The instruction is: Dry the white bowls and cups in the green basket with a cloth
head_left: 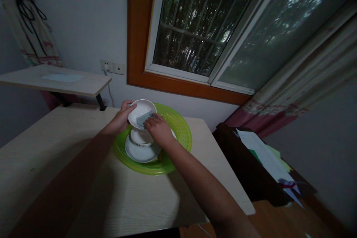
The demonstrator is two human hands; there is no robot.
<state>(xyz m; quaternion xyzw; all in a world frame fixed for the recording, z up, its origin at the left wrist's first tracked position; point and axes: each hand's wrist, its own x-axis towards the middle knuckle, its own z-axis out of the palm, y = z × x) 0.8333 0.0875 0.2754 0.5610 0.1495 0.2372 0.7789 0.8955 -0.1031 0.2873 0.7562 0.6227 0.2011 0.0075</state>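
My left hand (122, 117) grips the rim of a small white bowl (141, 107), thumb over the edge, tilting its inside toward me. In my right hand (159, 129) is a folded grey-blue cloth (143, 119), pressed against the inside of that bowl. Just below, another white bowl (141, 137) and a white plate (141, 154) sit in a round green plastic basket (182, 130). Part of a further white dish shows behind my right wrist. The underside of the held bowl is hidden.
The basket stands on a light wooden table (136, 204). A raised shelf (55, 78) with a paper on it is at the left. Behind are a wall socket (106, 66) with a plugged-in cord and a window (200, 26). Papers (264, 154) lie on a dark cabinet at the right.
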